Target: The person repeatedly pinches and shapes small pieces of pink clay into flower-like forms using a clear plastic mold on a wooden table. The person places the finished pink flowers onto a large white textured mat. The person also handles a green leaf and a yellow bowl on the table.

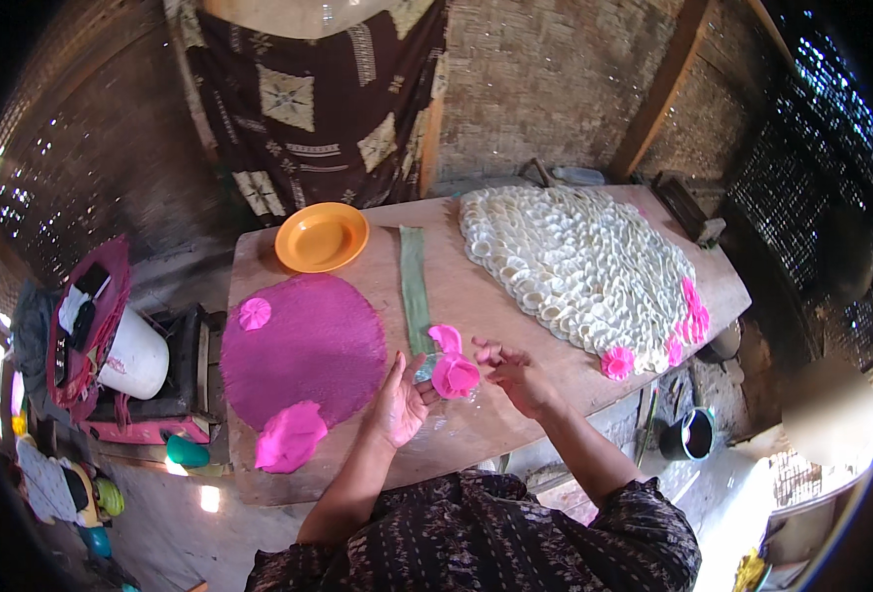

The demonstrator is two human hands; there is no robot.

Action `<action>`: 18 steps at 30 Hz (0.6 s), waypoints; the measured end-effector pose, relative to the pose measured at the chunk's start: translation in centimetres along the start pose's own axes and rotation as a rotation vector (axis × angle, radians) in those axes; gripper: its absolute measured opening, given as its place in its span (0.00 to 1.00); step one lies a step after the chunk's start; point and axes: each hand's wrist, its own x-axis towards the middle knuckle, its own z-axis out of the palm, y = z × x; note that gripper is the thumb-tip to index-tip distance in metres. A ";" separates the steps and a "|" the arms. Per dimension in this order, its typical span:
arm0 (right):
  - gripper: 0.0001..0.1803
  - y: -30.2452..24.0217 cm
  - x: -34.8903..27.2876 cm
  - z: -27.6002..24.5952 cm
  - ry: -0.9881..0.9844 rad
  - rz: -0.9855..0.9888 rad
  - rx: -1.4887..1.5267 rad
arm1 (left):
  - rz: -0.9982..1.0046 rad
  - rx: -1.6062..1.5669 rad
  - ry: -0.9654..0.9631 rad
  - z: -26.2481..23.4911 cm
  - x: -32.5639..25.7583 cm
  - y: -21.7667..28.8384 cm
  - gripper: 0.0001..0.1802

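Note:
A pink rose-like piece [455,378] with folded petals lies between my hands, near the table's front edge. A curled pink petal [445,337] touches its far side. My left hand [404,403] is palm up beside it, fingers apart, near a clear bluish scrap of plastic [424,368]. On the other side my right hand [517,378] hovers with loosely bent, parted fingers and nothing visible in them. A green strip [413,281] runs away from me behind the petal. To the left, a round magenta mat [308,340] bears a pink pleated rosette [255,314] and a crumpled pink piece [291,436].
Overlapping cream petal-like rounds [574,261] cover the table's right part, with pink flowers [618,362] along their near edge. An orange bowl [322,238] stands at the back left. Off the table are a white bucket [138,360] and a dark bucket [691,434].

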 end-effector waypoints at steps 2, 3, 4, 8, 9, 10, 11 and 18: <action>0.32 0.1 -0.9 -1.1 0.017 -0.028 0.155 | 0.027 0.063 -0.034 1.2 0.7 -1.4 0.37; 0.35 0.1 -1.3 -1.7 -0.021 -0.039 0.172 | 0.041 0.097 -0.047 2.0 1.2 -2.2 0.37; 0.37 0.1 -1.6 -2.2 -0.120 -0.105 0.210 | 0.096 0.243 -0.004 2.8 1.6 -3.0 0.37; 0.42 -0.2 -2.4 -4.5 0.176 -0.128 -0.409 | 0.392 0.861 0.017 6.0 4.0 -6.9 0.44; 0.40 -0.4 -2.8 -5.1 0.180 -0.249 -0.453 | 0.478 1.010 0.013 6.6 4.6 -7.8 0.46; 0.39 -0.6 -3.4 -5.8 0.217 -0.288 -0.510 | 0.585 1.168 0.002 7.3 5.1 -8.7 0.47; 0.38 -0.9 -4.0 -6.3 0.264 -0.282 -0.565 | 0.589 1.125 0.018 8.0 6.0 -9.5 0.48; 0.36 -4.4 -7.2 -9.9 0.439 -0.410 -0.720 | 0.562 1.132 0.099 12.1 10.6 -13.4 0.48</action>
